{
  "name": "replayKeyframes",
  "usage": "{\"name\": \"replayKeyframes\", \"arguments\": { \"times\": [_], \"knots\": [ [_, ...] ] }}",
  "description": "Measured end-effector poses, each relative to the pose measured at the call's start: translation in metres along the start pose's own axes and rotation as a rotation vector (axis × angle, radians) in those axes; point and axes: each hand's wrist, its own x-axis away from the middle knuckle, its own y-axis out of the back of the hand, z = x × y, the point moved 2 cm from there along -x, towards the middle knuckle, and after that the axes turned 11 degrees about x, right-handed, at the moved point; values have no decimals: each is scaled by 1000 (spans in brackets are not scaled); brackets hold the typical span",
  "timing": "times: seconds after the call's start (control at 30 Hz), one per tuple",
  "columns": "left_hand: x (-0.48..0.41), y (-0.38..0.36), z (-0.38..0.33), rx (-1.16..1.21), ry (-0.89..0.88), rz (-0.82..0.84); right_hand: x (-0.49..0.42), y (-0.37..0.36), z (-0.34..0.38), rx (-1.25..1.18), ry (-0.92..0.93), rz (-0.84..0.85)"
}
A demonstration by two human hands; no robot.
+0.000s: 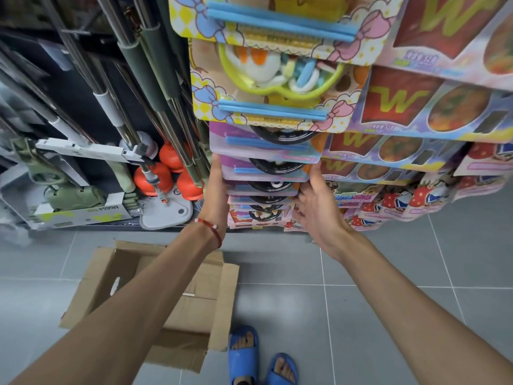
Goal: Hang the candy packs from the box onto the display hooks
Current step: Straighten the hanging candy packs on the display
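Note:
Candy packs hang in stacked columns on the display ahead. The middle column holds purple packs with a black ring and a blue stick [266,170]. My left hand [216,187] presses against the left edge of these purple packs, its fingers hidden behind them. My right hand [313,201] is at their right edge, thumb up on a pack's corner and fingers tucked under the packs below. The cardboard box [224,290] lies open on the floor beneath my left forearm; only its bottom flaps show inside.
Above hang yellow bow-print packs [266,87], and to the right red "W" packs [402,104] and strawberry packs [416,198]. Mop handles, orange plungers [155,179] and a boxed mop fill the left shelf. Grey floor tiles and my blue sandals [244,354] are below.

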Motion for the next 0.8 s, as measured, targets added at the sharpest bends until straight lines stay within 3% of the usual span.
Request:
{"name": "replayKeyframes", "arguments": {
  "times": [0.13, 0.3, 0.37, 0.47, 0.6, 0.8],
  "knots": [
    [16, 0, -5, 22, 37, 19, 21, 10, 4, 101, 21, -53],
    [46, 9, 7, -135, 87, -145, 60, 32, 0, 218, 8, -143],
    [61, 10, 18, -201, 185, -177, 72, 44, -2, 182, -12, -246],
    [89, -11, 26, -206, 278, -98, 90, 70, 0, 44, -38, -387],
    [116, -63, 16, -214, 144, 21, 105, 110, 8, -23, 17, -479],
    [140, -148, -11, -167, -15, 136, 111, 141, 30, -114, 68, -341]
  ]
}}
